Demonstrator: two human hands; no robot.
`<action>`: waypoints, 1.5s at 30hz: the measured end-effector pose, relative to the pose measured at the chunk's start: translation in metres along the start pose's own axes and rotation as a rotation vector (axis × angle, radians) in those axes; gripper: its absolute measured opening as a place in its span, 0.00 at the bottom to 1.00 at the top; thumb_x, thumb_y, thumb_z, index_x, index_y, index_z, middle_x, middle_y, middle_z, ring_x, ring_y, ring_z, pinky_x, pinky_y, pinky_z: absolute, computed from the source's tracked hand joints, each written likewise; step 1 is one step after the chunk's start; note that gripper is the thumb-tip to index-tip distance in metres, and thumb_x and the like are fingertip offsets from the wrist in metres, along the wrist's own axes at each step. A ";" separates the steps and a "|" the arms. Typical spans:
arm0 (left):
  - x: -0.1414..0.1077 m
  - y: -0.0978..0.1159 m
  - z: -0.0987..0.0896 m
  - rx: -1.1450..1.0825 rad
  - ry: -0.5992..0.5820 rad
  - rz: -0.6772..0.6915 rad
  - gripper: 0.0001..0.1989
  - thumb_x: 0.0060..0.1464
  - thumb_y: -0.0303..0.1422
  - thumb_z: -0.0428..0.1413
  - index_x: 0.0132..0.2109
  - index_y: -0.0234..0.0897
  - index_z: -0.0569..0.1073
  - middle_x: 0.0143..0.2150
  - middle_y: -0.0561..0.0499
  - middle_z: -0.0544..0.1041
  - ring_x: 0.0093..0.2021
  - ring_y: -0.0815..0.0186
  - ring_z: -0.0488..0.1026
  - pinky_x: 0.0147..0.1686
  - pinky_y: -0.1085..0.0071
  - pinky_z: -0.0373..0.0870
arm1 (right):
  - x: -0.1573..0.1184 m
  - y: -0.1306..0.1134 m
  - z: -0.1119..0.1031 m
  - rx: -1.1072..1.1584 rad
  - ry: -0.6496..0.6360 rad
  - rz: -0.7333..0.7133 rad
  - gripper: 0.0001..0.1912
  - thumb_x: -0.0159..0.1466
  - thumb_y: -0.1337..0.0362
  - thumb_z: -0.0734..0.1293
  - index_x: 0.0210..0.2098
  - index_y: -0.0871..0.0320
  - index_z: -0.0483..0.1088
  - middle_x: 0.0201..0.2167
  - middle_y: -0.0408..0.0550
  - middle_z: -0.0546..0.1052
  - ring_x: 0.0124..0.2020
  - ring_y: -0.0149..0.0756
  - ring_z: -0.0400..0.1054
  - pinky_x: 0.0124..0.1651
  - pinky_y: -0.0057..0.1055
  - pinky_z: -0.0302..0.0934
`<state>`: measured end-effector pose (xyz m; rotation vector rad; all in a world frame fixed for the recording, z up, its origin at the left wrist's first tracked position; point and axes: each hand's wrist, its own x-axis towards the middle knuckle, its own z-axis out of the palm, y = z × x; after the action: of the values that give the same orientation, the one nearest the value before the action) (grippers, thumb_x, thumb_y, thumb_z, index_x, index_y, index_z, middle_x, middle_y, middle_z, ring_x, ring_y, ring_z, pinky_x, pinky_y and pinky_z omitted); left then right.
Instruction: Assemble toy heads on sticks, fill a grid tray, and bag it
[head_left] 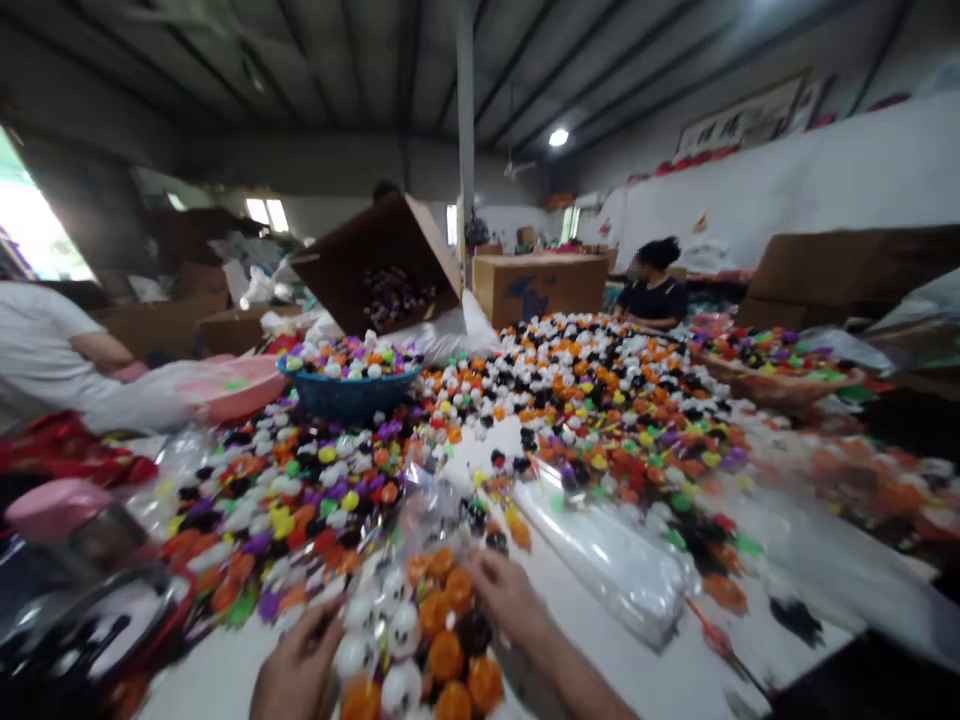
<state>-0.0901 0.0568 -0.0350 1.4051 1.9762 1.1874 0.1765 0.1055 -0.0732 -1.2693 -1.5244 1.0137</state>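
Note:
In the head view, a clear plastic bag (442, 505) filled with small white skull-like balls (405, 630) and orange pumpkin-like balls (446, 655) lies at the table's near edge. My left hand (300, 660) is at the bag's left side, fingers curled in against its edge. On the right side my right hand (514, 605) pinches the bag near its upper edge, thumb and fingers together. Motion blur softens both sets of fingertips. Right of my hand lies a stack of flat clear bags (611, 560).
Mixed small coloured pieces (577, 390) cover much of the table. A blue basin (349, 390), a pink basin (240, 390) and a tilted cardboard box (382, 260) stand beyond. A pink-lidded container (60, 510) is at left. One person (656, 285) sits opposite; another's white sleeve (45, 340) shows left.

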 end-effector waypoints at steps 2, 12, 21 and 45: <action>-0.003 0.006 0.000 0.012 -0.029 0.003 0.20 0.46 0.50 0.56 0.39 0.40 0.74 0.34 0.50 0.79 0.36 0.58 0.76 0.36 0.66 0.73 | -0.004 -0.008 -0.005 -0.024 0.009 -0.010 0.19 0.65 0.51 0.61 0.26 0.59 0.65 0.23 0.40 0.67 0.28 0.31 0.61 0.32 0.26 0.55; -0.029 0.033 -0.014 0.384 -0.108 0.453 0.15 0.65 0.39 0.46 0.30 0.39 0.63 0.25 0.57 0.64 0.25 0.70 0.62 0.29 0.73 0.59 | -0.024 -0.045 -0.033 -0.352 -0.155 -0.247 0.18 0.72 0.59 0.54 0.27 0.56 0.62 0.23 0.40 0.66 0.25 0.30 0.60 0.31 0.27 0.53; -0.070 0.039 -0.038 0.600 -0.257 0.691 0.14 0.66 0.34 0.47 0.30 0.39 0.61 0.26 0.55 0.63 0.25 0.70 0.62 0.28 0.72 0.56 | -0.071 -0.040 -0.057 -0.488 -0.307 -0.282 0.13 0.73 0.63 0.53 0.36 0.57 0.65 0.31 0.46 0.70 0.32 0.34 0.66 0.36 0.30 0.57; -0.094 0.030 -0.024 0.428 -0.244 0.566 0.09 0.64 0.29 0.49 0.51 0.35 0.66 0.39 0.49 0.75 0.36 0.67 0.74 0.37 0.72 0.70 | -0.110 -0.065 -0.084 -0.537 -0.572 -0.431 0.09 0.73 0.68 0.55 0.35 0.55 0.58 0.29 0.42 0.66 0.29 0.32 0.63 0.32 0.29 0.54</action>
<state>-0.0552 -0.0345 -0.0085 2.3151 1.7751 0.7552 0.2498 -0.0087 -0.0015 -0.9452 -2.5090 0.7291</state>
